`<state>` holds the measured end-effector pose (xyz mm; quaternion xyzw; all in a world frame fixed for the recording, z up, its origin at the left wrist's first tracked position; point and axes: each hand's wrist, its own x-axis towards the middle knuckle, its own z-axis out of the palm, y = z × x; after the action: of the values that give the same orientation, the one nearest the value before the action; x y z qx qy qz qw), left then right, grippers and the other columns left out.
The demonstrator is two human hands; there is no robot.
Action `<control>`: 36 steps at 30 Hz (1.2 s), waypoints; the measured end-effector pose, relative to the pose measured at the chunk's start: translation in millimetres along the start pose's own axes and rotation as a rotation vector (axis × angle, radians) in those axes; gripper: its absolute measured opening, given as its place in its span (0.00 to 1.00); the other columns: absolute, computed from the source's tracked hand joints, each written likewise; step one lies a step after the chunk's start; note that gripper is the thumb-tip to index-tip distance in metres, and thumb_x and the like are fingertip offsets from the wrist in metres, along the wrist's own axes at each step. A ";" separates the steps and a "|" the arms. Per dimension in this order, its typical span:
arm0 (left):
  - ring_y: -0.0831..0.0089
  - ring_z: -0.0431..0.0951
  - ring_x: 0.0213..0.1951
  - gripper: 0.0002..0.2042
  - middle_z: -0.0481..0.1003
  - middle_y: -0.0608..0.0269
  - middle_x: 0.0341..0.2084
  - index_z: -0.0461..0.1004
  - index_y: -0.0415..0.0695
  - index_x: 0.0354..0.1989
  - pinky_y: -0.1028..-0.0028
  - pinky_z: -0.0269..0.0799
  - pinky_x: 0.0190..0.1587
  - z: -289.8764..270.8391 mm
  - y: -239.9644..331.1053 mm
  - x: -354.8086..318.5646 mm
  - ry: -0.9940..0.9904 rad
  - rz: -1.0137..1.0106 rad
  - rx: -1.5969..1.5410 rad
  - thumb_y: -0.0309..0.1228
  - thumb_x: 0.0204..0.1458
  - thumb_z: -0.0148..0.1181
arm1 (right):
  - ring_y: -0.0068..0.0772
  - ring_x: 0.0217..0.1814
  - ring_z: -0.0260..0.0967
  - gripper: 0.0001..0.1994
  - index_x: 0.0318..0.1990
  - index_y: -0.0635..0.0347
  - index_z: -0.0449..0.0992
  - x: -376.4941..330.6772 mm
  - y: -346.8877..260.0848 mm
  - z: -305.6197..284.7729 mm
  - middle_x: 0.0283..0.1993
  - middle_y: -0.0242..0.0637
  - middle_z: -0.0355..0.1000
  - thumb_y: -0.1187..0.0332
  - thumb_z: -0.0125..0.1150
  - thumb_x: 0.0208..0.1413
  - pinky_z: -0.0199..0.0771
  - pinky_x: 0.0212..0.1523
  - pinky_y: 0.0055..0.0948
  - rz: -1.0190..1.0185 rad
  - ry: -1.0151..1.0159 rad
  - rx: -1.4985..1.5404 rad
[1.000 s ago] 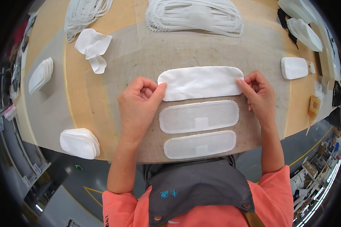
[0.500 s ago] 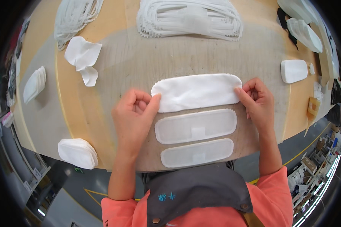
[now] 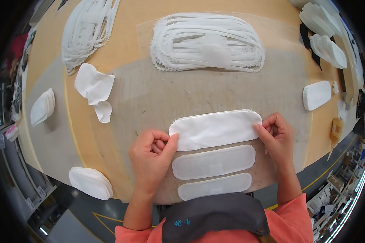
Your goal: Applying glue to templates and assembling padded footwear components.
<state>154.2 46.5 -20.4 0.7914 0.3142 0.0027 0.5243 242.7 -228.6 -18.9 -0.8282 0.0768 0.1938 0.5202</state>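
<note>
A long white fabric pad with rounded ends lies across the table in front of me. My left hand pinches its left end between thumb and fingers. At the opposite end, my right hand has a like pinch on the corner. A thin toothed edge shows along the pad's far side, so another layer seems to sit beneath it. Closer to me are two flatter white oblong pieces, a middle piece and a near piece, each with a small pale square patch.
Beyond the pad lies a pile of white toothed-edge loops; another loop pile is far left. A crumpled white cloth and white pad stacks are on the left. At right stand a pad stack and an amber bottle.
The whole scene sits lower in the picture, the far loop pile showing more fully. Both hands keep their pinch on the pad's ends, and the pad looks flatter.
</note>
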 end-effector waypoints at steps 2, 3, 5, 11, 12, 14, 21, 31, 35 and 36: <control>0.89 0.62 0.19 0.09 0.69 0.75 0.17 0.76 0.40 0.24 0.83 0.58 0.21 0.7 -1.1 0.1 0.011 0.009 -0.004 0.25 0.49 0.73 | 0.07 0.24 0.55 0.09 0.30 0.61 0.73 -0.3 -0.1 0.7 0.25 0.20 0.65 0.73 0.70 0.55 0.55 0.24 0.12 0.017 0.002 0.008; 0.89 0.62 0.19 0.09 0.69 0.75 0.17 0.76 0.40 0.24 0.83 0.58 0.21 0.7 -1.2 0.1 0.017 0.014 -0.003 0.26 0.49 0.73 | 0.07 0.24 0.55 0.09 0.30 0.60 0.72 -0.4 -0.2 1.1 0.25 0.20 0.65 0.73 0.70 0.55 0.55 0.24 0.12 0.024 0.003 0.012; 0.88 0.62 0.19 0.09 0.69 0.74 0.18 0.76 0.40 0.24 0.83 0.57 0.21 1.0 -2.1 0.6 0.025 0.025 0.006 0.25 0.49 0.73 | 0.06 0.24 0.55 0.09 0.30 0.60 0.72 -0.8 -0.9 1.3 0.24 0.19 0.65 0.73 0.70 0.56 0.54 0.24 0.12 0.037 0.005 0.020; 0.87 0.61 0.19 0.08 0.68 0.74 0.18 0.76 0.41 0.25 0.82 0.58 0.22 3.7 -3.3 0.4 0.043 0.049 0.031 0.25 0.49 0.73 | 0.06 0.24 0.56 0.09 0.31 0.60 0.73 -2.0 -3.1 0.8 0.25 0.19 0.65 0.74 0.70 0.56 0.54 0.24 0.11 0.031 0.007 0.029; 0.87 0.61 0.19 0.08 0.68 0.74 0.18 0.76 0.41 0.25 0.82 0.58 0.22 3.9 -2.1 -0.2 0.043 0.036 0.012 0.25 0.49 0.73 | 0.06 0.25 0.56 0.08 0.31 0.60 0.73 -1.3 -0.3 1.3 0.25 0.19 0.65 0.74 0.70 0.56 0.55 0.24 0.11 0.018 0.009 0.035; 0.87 0.61 0.19 0.08 0.68 0.75 0.18 0.76 0.41 0.26 0.83 0.58 0.22 4.8 -1.9 -0.8 0.047 0.030 0.007 0.25 0.49 0.73 | 0.07 0.25 0.56 0.08 0.31 0.61 0.74 -0.7 1.5 1.0 0.25 0.19 0.65 0.74 0.70 0.55 0.55 0.24 0.12 -0.001 0.011 0.032; 0.89 0.60 0.20 0.08 0.67 0.77 0.19 0.77 0.41 0.27 0.84 0.58 0.23 4.8 -2.8 -2.0 0.053 0.015 0.033 0.25 0.49 0.73 | 0.10 0.26 0.56 0.09 0.28 0.60 0.75 0.3 -0.2 -0.7 0.25 0.20 0.66 0.72 0.72 0.54 0.59 0.26 0.15 -0.023 0.013 -0.055; 0.92 0.58 0.22 0.07 0.64 0.81 0.19 0.76 0.40 0.30 0.88 0.54 0.26 6.3 -2.2 -4.4 0.031 0.035 0.055 0.25 0.54 0.70 | 0.14 0.27 0.60 0.09 0.29 0.61 0.75 -1.0 -7.3 -2.9 0.25 0.23 0.68 0.69 0.70 0.56 0.64 0.29 0.18 -0.031 -0.016 -0.099; 0.91 0.58 0.23 0.08 0.65 0.80 0.20 0.76 0.40 0.29 0.88 0.54 0.26 7.6 1.1 -4.8 0.043 0.049 0.085 0.26 0.55 0.70 | 0.16 0.27 0.61 0.10 0.29 0.61 0.74 -1.6 -8.9 -3.5 0.25 0.25 0.68 0.69 0.69 0.57 0.65 0.29 0.21 -0.060 -0.019 -0.129; 0.90 0.60 0.23 0.08 0.66 0.79 0.20 0.76 0.40 0.29 0.86 0.56 0.26 7.2 1.0 -4.7 0.046 0.045 0.086 0.26 0.54 0.70 | 0.17 0.27 0.61 0.10 0.29 0.61 0.74 -1.1 -8.7 -3.2 0.25 0.26 0.68 0.69 0.69 0.57 0.65 0.29 0.21 -0.064 -0.020 -0.133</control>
<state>153.3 37.9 -21.3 0.8198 0.3081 0.0190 0.4823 245.4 -227.6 -10.0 -0.8610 0.0323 0.1899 0.4706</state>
